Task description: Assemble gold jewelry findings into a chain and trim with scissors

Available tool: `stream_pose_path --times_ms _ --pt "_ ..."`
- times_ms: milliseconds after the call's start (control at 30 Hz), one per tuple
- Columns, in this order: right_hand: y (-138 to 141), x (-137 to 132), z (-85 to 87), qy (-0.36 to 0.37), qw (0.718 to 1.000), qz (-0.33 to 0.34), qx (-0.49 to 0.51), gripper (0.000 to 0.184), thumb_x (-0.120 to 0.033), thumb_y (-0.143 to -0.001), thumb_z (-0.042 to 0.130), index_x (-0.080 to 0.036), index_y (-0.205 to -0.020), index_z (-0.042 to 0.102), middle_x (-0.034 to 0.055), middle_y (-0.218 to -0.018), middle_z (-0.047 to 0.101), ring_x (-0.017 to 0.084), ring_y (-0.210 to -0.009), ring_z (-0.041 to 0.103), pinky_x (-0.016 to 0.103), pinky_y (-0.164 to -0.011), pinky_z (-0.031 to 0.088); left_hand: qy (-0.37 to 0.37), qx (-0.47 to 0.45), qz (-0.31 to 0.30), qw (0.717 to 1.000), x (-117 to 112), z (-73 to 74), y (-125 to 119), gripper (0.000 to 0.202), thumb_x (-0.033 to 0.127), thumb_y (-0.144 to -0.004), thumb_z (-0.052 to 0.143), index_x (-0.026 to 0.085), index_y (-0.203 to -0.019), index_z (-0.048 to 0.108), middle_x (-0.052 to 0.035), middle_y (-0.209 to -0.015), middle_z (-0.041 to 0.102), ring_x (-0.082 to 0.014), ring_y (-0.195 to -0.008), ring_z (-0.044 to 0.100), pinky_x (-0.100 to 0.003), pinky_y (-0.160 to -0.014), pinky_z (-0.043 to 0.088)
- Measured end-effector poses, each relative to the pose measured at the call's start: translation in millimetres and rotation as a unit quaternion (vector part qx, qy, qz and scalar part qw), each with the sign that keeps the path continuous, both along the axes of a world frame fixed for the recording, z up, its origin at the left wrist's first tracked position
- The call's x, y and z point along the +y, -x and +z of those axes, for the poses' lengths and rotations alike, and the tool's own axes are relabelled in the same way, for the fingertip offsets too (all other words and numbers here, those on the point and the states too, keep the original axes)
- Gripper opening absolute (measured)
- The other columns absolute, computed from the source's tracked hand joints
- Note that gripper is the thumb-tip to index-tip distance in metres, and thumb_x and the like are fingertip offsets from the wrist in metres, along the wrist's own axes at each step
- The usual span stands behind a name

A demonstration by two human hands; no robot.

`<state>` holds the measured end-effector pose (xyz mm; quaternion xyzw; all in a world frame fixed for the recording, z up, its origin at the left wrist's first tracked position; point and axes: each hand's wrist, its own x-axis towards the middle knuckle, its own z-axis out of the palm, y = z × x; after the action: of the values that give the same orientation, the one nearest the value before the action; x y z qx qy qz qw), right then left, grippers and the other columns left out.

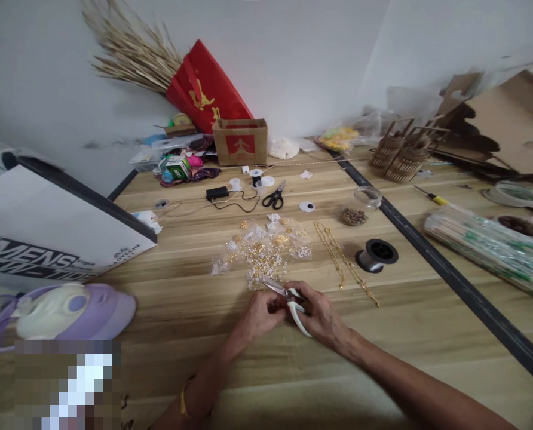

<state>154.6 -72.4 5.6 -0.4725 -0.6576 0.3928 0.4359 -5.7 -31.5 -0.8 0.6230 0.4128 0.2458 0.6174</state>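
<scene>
My right hand grips a pair of scissors with white handles, the blades pointing up and to the left. Close beside it, my left hand has its fingers pinched together near the blades; whatever is between them is too small or hidden to make out. Just beyond both hands lies a pile of clear and gold beads with small plastic bags among them. Gold bead chains are stretched on the table to the right of the pile. A spool of clear line lies beside the chains.
Black-handled scissors, a black adapter with its cord, and a jar of beads are farther back. At left are a white box and a purple cap. Wrapped sticks lie right of a black strip.
</scene>
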Motion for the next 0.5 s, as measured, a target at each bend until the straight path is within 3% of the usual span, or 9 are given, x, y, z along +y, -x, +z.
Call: stream_pose_path --times_ms 233,500 --pt "-2 5 1.4 0.082 0.994 -0.025 0.070 0.028 -0.027 -0.078 0.060 -0.016 -0.102 0.054 0.0003 -0.074 0.059 0.012 -0.066 0.054 0.021 -0.058 0.045 0.016 -0.025 -0.017 0.999 4 12.8 4 0.007 0.019 -0.066 0.067 0.013 -0.065 0.064 -0.0021 -0.065 0.062 -0.0127 -0.063 0.053 -0.022 -0.060 0.040" --pt "-2 8 9.3 0.153 0.973 -0.019 0.173 0.036 -0.038 -0.071 0.067 -0.015 -0.095 0.052 -0.0056 -0.061 0.044 0.007 -0.053 0.038 0.019 -0.046 0.030 0.057 -0.041 -0.016 0.997 9 9.4 8 0.023 0.033 -0.061 0.075 0.013 -0.070 0.067 -0.0029 -0.067 0.065 -0.0130 -0.063 0.055 -0.024 -0.062 0.041"
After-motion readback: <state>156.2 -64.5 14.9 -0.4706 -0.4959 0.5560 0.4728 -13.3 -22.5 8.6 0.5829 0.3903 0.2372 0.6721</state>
